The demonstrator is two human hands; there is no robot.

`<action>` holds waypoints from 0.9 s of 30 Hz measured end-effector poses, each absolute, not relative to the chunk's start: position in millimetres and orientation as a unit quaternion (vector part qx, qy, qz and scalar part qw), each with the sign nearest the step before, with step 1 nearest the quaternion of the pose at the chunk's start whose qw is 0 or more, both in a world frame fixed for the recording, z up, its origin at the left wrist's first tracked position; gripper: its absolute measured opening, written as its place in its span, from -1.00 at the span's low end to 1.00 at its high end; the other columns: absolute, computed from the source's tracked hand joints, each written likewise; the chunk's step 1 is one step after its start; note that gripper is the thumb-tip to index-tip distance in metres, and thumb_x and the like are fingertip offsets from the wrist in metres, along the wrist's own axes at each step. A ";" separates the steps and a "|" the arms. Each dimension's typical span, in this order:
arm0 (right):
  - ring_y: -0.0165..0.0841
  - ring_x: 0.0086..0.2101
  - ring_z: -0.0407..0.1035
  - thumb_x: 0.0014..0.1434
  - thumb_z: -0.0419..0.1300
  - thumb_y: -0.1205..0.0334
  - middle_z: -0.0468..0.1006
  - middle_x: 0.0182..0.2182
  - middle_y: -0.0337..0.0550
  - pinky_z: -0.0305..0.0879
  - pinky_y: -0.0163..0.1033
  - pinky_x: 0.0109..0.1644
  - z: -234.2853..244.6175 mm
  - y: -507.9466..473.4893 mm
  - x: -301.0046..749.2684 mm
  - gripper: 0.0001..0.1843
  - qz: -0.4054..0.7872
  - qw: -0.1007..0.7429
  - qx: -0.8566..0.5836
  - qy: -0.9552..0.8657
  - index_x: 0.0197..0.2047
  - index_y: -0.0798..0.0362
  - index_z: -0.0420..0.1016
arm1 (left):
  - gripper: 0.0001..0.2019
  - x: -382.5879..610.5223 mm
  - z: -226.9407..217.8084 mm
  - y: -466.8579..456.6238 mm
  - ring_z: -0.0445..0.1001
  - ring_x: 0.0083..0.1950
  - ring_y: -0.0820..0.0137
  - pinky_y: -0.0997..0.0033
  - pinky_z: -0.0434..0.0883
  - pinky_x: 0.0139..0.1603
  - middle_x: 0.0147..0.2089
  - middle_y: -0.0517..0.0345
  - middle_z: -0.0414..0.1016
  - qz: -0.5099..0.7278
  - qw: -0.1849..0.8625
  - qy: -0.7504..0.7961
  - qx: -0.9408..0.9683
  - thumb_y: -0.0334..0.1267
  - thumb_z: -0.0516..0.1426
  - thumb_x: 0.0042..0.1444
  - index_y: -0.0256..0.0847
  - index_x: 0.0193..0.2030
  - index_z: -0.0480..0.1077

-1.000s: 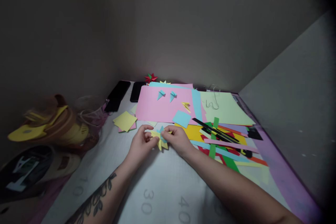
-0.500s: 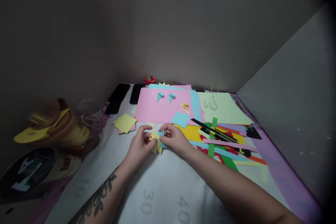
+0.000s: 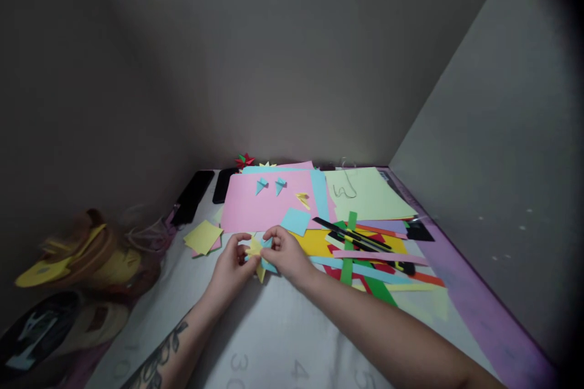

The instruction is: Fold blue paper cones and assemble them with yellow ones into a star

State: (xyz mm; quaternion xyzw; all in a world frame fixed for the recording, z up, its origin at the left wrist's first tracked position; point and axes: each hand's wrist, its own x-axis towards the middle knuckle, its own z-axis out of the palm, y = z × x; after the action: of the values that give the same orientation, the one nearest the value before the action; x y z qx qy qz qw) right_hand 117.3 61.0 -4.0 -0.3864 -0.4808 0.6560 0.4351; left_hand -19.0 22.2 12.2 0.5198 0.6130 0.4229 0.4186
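Note:
Near the middle of the table, a small folded-paper star (image 3: 254, 247) in yellow and light blue is held between both hands. My left hand (image 3: 232, 266) pinches its left side, thumb at the front. From the right, my right hand (image 3: 288, 258) has thumb and fingers closed on the light blue part. The fingers hide some of the folds. Just beyond, a light blue paper square (image 3: 295, 222) lies at the edge of a pink sheet (image 3: 241, 213). Two folded blue pieces (image 3: 261, 186) and a folded yellow piece (image 3: 303, 200) rest on that sheet.
Yellow squares (image 3: 203, 237) lie left of the hands, with phones (image 3: 195, 196) behind. Coloured strips (image 3: 378, 255) and a long black tool (image 3: 349, 234) are at right, below light green paper (image 3: 369, 194). A red-green star (image 3: 245, 160) sits by the wall; caps (image 3: 86, 255) are far left.
My view has shifted, so the table and hands appear further left and the far paper lower. The star has turned slightly between my fingers; both hands still grip it.

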 end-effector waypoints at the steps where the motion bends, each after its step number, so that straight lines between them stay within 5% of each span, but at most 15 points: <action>1: -0.53 -0.64 0.00 -0.19 0.14 0.33 0.14 -0.66 -0.51 -0.07 -0.42 -0.57 -4.3 62.6 117.6 -0.74 0.650 0.451 -0.388 -0.474 -0.33 0.01 0.24 | -0.60 -19.9 16.2 24.2 0.34 -0.51 0.49 0.54 0.24 -0.50 -0.46 0.31 0.38 0.411 0.418 0.616 0.526 -0.23 0.18 -0.08 -0.18 -0.08 0.19; 8: -0.51 -0.63 -0.01 -0.14 0.14 0.30 0.06 -0.66 -0.52 -0.05 -0.42 -0.57 -13.5 80.6 119.2 -0.70 0.598 0.560 -0.423 -0.387 -0.27 0.00 0.20 | -0.64 -43.2 62.3 54.4 0.40 -0.47 0.41 0.46 0.31 -0.43 -0.50 0.27 0.40 0.355 0.374 0.624 0.587 -0.21 0.17 -0.09 -0.19 -0.12 0.24; 13: -0.51 -0.58 0.07 -0.21 0.16 0.45 0.16 -0.60 -0.44 -0.02 -0.41 -0.54 -15.9 72.9 111.0 -0.69 0.627 0.469 -0.398 -0.479 -0.32 0.03 0.27 | -0.77 -17.4 97.9 107.0 0.48 -0.33 0.34 0.40 0.38 -0.30 -0.38 0.13 0.48 0.313 0.247 0.602 0.692 -0.20 0.09 0.01 -0.19 -0.18 0.36; 16: -0.50 -0.57 0.09 -0.23 0.14 0.49 0.17 -0.60 -0.43 -0.04 -0.40 -0.55 -15.0 69.5 110.3 -0.66 0.634 0.421 -0.391 -0.517 -0.32 0.03 0.29 | -0.79 6.1 94.4 149.0 0.49 -0.27 0.32 0.41 0.35 -0.25 -0.26 0.08 0.56 0.187 0.122 0.575 0.787 -0.27 0.01 0.05 -0.17 -0.25 0.45; 20: -0.52 -0.60 0.00 -0.20 0.11 0.46 0.09 -0.63 -0.49 -0.08 -0.41 -0.56 -14.7 76.5 115.4 -0.68 0.649 0.463 -0.386 -0.464 -0.32 0.01 0.21 | -0.80 15.5 69.9 193.9 0.49 -0.32 0.29 0.41 0.32 -0.28 -0.36 0.07 0.58 0.136 0.112 0.579 0.796 -0.34 0.03 -0.02 -0.18 -0.39 0.50; 27: -0.53 -0.61 -0.01 -0.20 0.11 0.38 0.10 -0.60 -0.48 -0.05 -0.41 -0.56 -19.1 82.9 114.0 -0.67 0.676 0.477 -0.372 -0.420 -0.29 0.00 0.20 | -0.77 2.8 59.5 214.0 0.48 -0.28 0.27 0.42 0.27 -0.27 -0.30 0.02 0.58 0.126 0.065 0.613 0.777 -0.34 0.01 0.01 -0.21 -0.32 0.50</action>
State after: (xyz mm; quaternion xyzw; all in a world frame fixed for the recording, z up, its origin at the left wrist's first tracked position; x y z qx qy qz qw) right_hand 114.0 82.9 -19.1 -0.3722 -0.4205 0.6759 0.4774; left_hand 2.8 214.0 59.5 0.7773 0.6130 0.1261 0.0649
